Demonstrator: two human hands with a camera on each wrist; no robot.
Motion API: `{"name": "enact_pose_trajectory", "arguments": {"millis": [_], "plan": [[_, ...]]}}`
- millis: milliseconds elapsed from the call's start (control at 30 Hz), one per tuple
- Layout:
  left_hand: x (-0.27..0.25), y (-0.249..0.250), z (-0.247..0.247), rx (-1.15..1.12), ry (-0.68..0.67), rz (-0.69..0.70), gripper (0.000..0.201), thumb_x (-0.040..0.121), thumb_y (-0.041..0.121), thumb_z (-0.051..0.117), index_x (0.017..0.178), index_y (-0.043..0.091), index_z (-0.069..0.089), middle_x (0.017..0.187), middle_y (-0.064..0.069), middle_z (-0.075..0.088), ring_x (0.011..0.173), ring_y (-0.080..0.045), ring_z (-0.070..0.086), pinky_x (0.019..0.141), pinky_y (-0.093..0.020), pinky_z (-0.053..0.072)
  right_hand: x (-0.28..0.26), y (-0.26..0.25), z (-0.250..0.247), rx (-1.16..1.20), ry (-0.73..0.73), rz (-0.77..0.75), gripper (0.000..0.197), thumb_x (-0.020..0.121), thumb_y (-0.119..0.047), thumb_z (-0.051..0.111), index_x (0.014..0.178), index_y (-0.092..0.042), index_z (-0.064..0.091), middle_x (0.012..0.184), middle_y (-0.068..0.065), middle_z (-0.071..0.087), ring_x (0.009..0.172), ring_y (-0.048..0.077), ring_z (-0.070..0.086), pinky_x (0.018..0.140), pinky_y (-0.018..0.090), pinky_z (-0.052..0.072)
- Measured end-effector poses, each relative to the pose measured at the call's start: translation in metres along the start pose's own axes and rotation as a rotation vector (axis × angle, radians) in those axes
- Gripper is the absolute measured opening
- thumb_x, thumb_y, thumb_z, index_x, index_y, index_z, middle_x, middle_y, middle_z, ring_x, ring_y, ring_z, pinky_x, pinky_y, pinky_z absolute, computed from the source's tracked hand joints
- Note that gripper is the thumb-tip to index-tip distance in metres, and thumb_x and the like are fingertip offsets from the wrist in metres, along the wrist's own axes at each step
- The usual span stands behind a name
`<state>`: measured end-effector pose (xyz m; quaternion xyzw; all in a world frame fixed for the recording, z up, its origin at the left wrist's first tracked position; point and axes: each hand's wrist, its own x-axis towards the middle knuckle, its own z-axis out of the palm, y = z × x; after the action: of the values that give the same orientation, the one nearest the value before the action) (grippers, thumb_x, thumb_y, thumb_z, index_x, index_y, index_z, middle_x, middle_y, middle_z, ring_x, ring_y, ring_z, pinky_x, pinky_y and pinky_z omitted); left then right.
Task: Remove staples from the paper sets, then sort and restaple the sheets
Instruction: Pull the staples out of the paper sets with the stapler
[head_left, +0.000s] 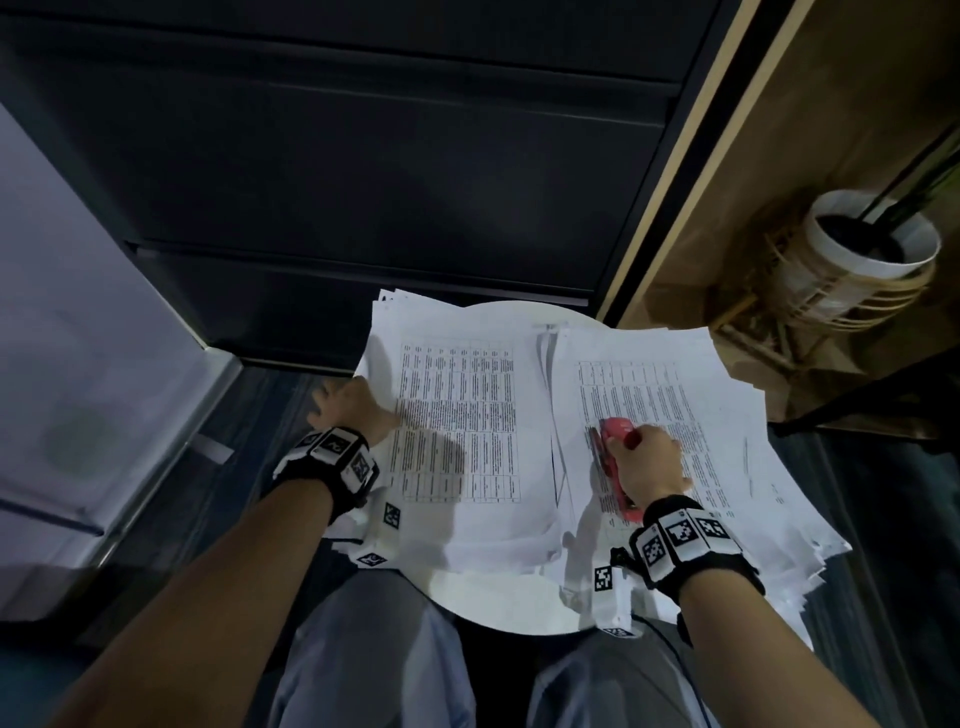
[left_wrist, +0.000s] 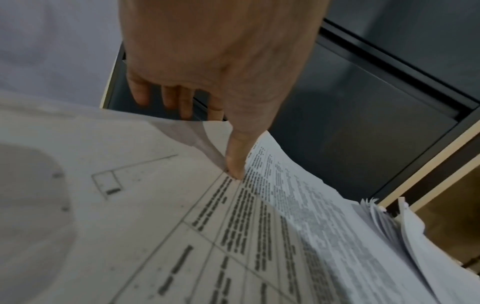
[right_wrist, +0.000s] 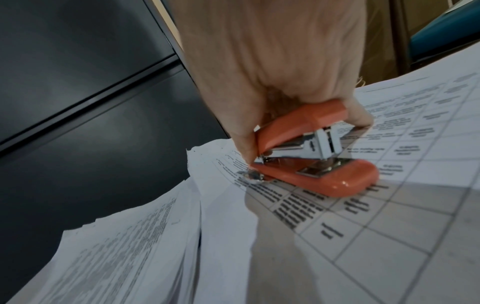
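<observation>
Left edge of view: pale floor and a dark cabinet (head_left: 363, 171) behind the round white table (head_left: 498, 608)

Left hand (head_left: 353, 402) sits at the left edge of the left paper stack (head_left: 457, 415), about halfway along its long side. Fingers (left_wrist: 141, 90) hang over the edge, loosely bent; thumb (left_wrist: 237, 158) lies straight, its tip pressed on the top sheet's printed table. The sheet edge curls up against the thumb. Reads as a hold-down or the start of lifting a sheet; no pinch visible

Centre: the two stacks lie side by side, long axes running away from the body, inner edges touching or overlapping slightly. Both fanned and ragged

Right hand (head_left: 649, 465) is closed round the red stapler (head_left: 615, 441), which rests on the right paper stack (head_left: 675, 395) near its inner edge. Wrist view: fingers wrapped over the stapler's (right_wrist: 319, 162) top arm, base flat on the sheet, mouth empty with no paper between anvil and head

Key relation: stapler's long axis runs roughly parallel to the stack's long edge. The stack's upper corner, where a staple would likely sit, lies ahead of the hand; no staple can be made out. Right hand is clearly the nearer one

Far right: white pot (head_left: 872, 234) in a wire stand, well apart
</observation>
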<state>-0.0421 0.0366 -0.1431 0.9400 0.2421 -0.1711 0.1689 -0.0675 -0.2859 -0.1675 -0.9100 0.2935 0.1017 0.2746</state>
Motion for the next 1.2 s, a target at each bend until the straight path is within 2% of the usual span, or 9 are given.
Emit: {"name": "enact_pose_trajectory", "arguments": {"millis": [67,200,367,433,533,733,867,1100,1200], "plan": [[0.004,-0.004,0.004,-0.039,0.010,0.013,0.082,0.069,0.052,0.077,0.129,0.006,0.044,0.140,-0.020,0.037,0.130,-0.037,0.035,0.102,-0.049,0.034,0.001,0.001,0.001,0.009,0.005,-0.003,0.030,0.091,-0.033,0.062,0.108,-0.009,0.062,0.116,0.015,0.062,0.113,0.033,0.055,0.108,0.064,0.024],[0.010,-0.013,0.002,-0.207,0.000,0.051,0.044,0.075,0.034,0.079,0.099,0.002,0.060,0.108,-0.015,0.064,0.094,-0.029,0.062,0.073,-0.032,0.049,0.001,0.002,0.001,-0.017,0.009,-0.019,0.031,0.091,-0.032,0.061,0.108,-0.007,0.062,0.116,0.015,0.060,0.120,0.035,0.050,0.106,0.065,0.025],[0.007,-0.015,-0.010,-0.289,0.112,0.074,0.027,0.073,0.005,0.072,0.060,0.007,0.049,0.069,-0.007,0.058,0.072,-0.025,0.057,0.058,-0.025,0.041,0.000,0.000,0.002,-0.019,0.021,-0.018,0.031,0.091,-0.030,0.061,0.110,-0.006,0.063,0.119,0.015,0.059,0.124,0.035,0.047,0.107,0.067,0.022],[0.004,-0.013,-0.014,-0.393,0.102,0.050,0.017,0.073,-0.002,0.071,0.083,0.005,0.059,0.090,-0.011,0.063,0.090,-0.028,0.061,0.069,-0.028,0.045,0.000,0.000,0.002,-0.001,0.019,-0.012,0.030,0.091,-0.029,0.062,0.109,-0.005,0.063,0.119,0.016,0.059,0.125,0.036,0.047,0.108,0.068,0.018],[0.005,-0.014,-0.014,-0.483,0.042,-0.008,0.047,0.077,-0.001,0.070,0.120,-0.001,0.051,0.117,-0.015,0.060,0.109,-0.032,0.058,0.082,-0.031,0.046,0.001,0.001,0.002,-0.008,-0.001,-0.010,0.029,0.091,-0.030,0.061,0.107,-0.006,0.063,0.114,0.014,0.060,0.121,0.035,0.050,0.108,0.067,0.021],[0.004,-0.021,-0.032,-0.599,-0.005,0.020,0.033,0.081,-0.003,0.067,0.112,-0.009,0.057,0.103,-0.020,0.059,0.095,-0.030,0.056,0.080,-0.035,0.045,0.001,0.002,0.001,0.014,-0.006,-0.021,0.026,0.090,-0.031,0.061,0.101,-0.007,0.063,0.110,0.015,0.063,0.117,0.034,0.054,0.108,0.067,0.020],[-0.004,-0.035,-0.054,-0.811,-0.118,0.024,0.044,0.084,-0.007,0.062,0.126,-0.010,0.050,0.130,-0.027,0.053,0.116,-0.036,0.051,0.100,-0.045,0.039,-0.002,0.000,-0.002,0.008,-0.015,-0.011,0.028,0.091,-0.032,0.061,0.103,-0.008,0.063,0.112,0.015,0.063,0.115,0.034,0.056,0.110,0.065,0.019],[-0.030,-0.050,-0.003,-0.389,-0.322,-0.055,0.043,0.078,0.002,0.072,0.117,-0.004,0.055,0.127,-0.019,0.055,0.112,-0.036,0.055,0.095,-0.042,0.047,-0.002,-0.001,-0.002,0.068,-0.030,-0.024,0.020,0.089,-0.032,0.062,0.088,-0.013,0.059,0.096,0.011,0.063,0.103,0.031,0.059,0.105,0.065,0.030],[-0.037,-0.034,0.001,-0.097,-0.133,0.071,0.068,0.069,0.016,0.082,0.123,0.000,0.043,0.131,-0.018,0.045,0.119,-0.033,0.046,0.097,-0.043,0.045,0.002,0.002,0.002,0.087,-0.022,-0.033,0.022,0.086,-0.032,0.063,0.072,-0.020,0.052,0.092,0.012,0.065,0.103,0.036,0.060,0.096,0.065,0.042]]}}
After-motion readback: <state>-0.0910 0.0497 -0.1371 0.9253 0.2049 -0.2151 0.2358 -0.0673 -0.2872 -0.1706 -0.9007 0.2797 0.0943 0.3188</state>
